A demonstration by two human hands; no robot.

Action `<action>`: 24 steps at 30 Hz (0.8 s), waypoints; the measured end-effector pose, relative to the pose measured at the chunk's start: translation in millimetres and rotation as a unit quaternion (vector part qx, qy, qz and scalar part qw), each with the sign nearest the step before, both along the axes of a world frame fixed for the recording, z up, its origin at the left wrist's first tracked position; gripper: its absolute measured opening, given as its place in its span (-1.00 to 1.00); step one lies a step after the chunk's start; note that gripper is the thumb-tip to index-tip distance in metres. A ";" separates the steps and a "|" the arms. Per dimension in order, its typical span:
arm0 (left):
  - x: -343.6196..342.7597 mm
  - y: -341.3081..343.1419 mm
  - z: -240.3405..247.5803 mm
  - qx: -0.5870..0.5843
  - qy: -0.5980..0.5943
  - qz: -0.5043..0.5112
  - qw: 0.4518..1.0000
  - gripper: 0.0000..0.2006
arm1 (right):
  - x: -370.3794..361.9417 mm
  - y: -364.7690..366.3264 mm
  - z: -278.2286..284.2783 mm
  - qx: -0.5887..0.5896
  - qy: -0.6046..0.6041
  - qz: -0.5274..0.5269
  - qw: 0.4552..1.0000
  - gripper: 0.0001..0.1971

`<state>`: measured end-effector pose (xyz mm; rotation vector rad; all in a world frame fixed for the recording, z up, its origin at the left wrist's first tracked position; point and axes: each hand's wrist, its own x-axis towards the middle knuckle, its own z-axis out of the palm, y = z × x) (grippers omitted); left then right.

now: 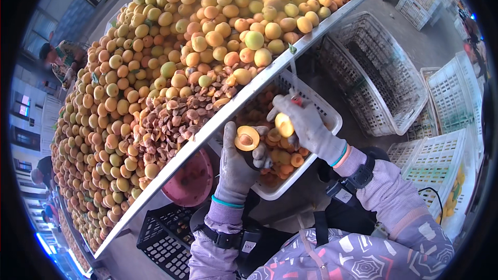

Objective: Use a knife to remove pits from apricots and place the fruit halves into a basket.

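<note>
Halving and stoning of apricots, apparently at the stone-removal step. The gloved left hand (234, 168) has its fingers closed around an apricot half (247, 138), cut face up, the stone seated in it. The fingers of the gloved right hand (310, 127) grip a second apricot piece (284, 124) and a slim red-handled tool (296, 100), probably a knife. Both pieces lie above a white crate (277, 193) of cut fruit, beside the tabletop (264, 79) bearing loose stones (174, 124). The next move likely calls for freeing the stone without crushing the flesh.
</note>
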<state>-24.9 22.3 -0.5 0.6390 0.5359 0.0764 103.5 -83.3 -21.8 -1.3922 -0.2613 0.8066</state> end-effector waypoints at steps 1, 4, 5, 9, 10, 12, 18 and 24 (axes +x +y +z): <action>0.3 -0.6 1.2 0.001 -0.001 0.002 1.000 -0.39 | -0.8 3.4 -8.1 0.007 -0.048 0.020 0.999 -0.73; -0.8 -0.3 2.9 0.003 0.031 0.033 0.999 -0.39 | -7.5 9.0 0.8 -0.054 -0.144 0.000 0.988 -0.76; -3.2 0.9 1.3 0.015 0.031 0.036 0.999 -0.40 | -8.0 5.3 12.0 0.002 -0.040 0.003 0.999 -0.79; -2.6 -3.7 -1.6 -0.026 0.057 0.010 0.998 -0.42 | -3.7 -3.0 44.6 0.090 0.105 -0.062 0.988 -0.84; -2.6 -6.5 -0.9 -0.027 0.054 0.008 0.998 -0.42 | -1.8 -3.7 41.3 0.090 0.103 -0.063 0.989 -0.84; -0.5 -15.2 1.2 0.035 0.089 -0.020 0.995 -0.46 | 2.6 -5.1 26.9 0.205 -0.345 -0.041 0.915 -0.83; 4.1 -30.5 -16.7 0.137 0.113 -0.028 0.984 -0.51 | 8.1 -1.0 31.2 0.193 -0.537 -0.113 0.814 -0.63; 9.0 -39.3 -0.3 0.160 0.070 -0.034 0.984 -0.59 | 5.1 -12.4 34.2 0.150 -0.522 -0.013 0.839 -0.49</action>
